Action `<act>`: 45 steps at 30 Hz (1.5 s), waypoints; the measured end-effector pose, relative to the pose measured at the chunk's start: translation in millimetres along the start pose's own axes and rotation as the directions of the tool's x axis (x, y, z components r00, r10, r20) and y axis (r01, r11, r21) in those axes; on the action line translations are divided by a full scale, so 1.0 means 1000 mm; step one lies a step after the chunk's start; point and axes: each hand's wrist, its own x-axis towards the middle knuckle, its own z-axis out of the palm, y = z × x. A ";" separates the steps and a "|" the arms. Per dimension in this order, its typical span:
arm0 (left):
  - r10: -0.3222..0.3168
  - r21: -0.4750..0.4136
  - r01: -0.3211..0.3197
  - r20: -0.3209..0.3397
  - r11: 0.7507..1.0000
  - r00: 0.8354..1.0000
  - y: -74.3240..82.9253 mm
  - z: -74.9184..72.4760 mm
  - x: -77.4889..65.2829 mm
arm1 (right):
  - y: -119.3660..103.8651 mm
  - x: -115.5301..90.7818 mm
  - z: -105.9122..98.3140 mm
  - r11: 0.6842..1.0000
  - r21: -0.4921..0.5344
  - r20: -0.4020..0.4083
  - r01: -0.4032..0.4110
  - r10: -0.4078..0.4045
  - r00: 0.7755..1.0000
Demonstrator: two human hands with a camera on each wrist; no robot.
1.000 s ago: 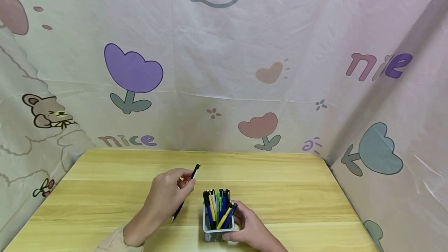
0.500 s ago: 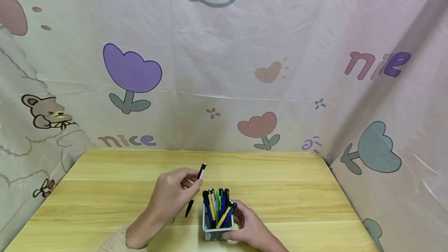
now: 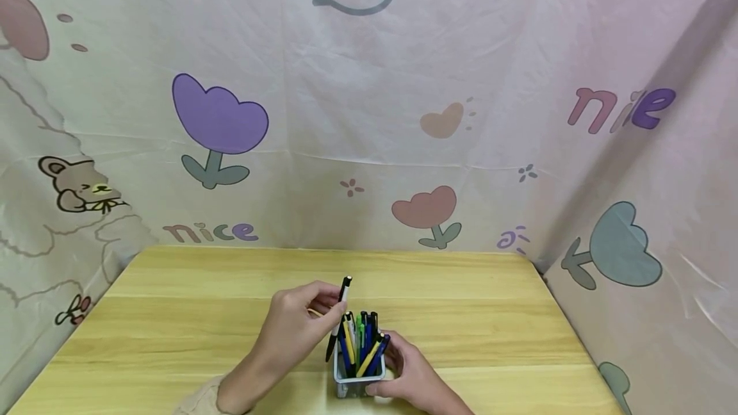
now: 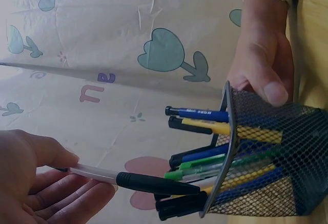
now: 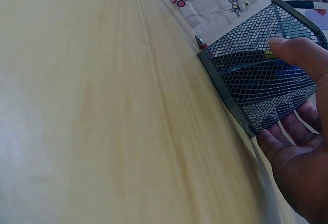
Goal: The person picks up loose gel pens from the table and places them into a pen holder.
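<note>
My left hand (image 3: 296,325) pinches a white-and-black pen (image 4: 154,183) between thumb and fingers, its black tip slanting down. In the head view that tip is just left of the pen holder's rim; the left wrist view puts it close to the rim. The square mesh pen holder (image 3: 360,380) stands upright, filled with several pens (image 3: 360,341) in blue, yellow, green, white and black. With thumb and fingers round its right side, my right hand (image 3: 414,373) holds the pen holder. Another pen's red-and-metal tip (image 5: 200,42) shows past the holder's base in the right wrist view.
The pen holder is near the front of a light wooden table (image 3: 461,312). Patterned cloth (image 3: 323,114) hangs behind the table and along both sides. My left forearm and hand cover part of the tabletop left of the holder.
My left hand has carried the white-and-black pen rightward to the holder's left side and turned it steeper. The right hand and the holder have stayed in place.
</note>
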 end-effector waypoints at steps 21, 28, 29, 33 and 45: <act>-0.025 -0.113 0.043 0.162 0.993 0.987 -0.009 0.022 -0.012 | 0.001 -0.002 -0.001 1.000 -0.013 0.011 0.006 -0.006 1.000; 0.017 -0.127 0.006 0.182 0.992 0.983 -0.016 0.031 -0.016 | 0.002 -0.001 0.000 0.999 -0.023 0.009 0.023 -0.023 1.000; 0.026 -0.118 -0.005 0.180 0.993 0.983 -0.018 0.032 -0.017 | 0.002 -0.001 0.000 0.999 -0.025 0.009 0.026 -0.026 1.000; 0.060 -0.083 -0.046 0.174 0.995 0.983 -0.023 0.037 -0.019 | 0.002 -0.001 0.000 0.999 -0.012 0.016 0.031 -0.031 0.999; 0.023 -0.061 -0.009 0.243 0.998 0.970 -0.028 0.046 -0.024 | 0.002 -0.001 0.001 0.999 -0.010 0.019 0.035 -0.035 0.999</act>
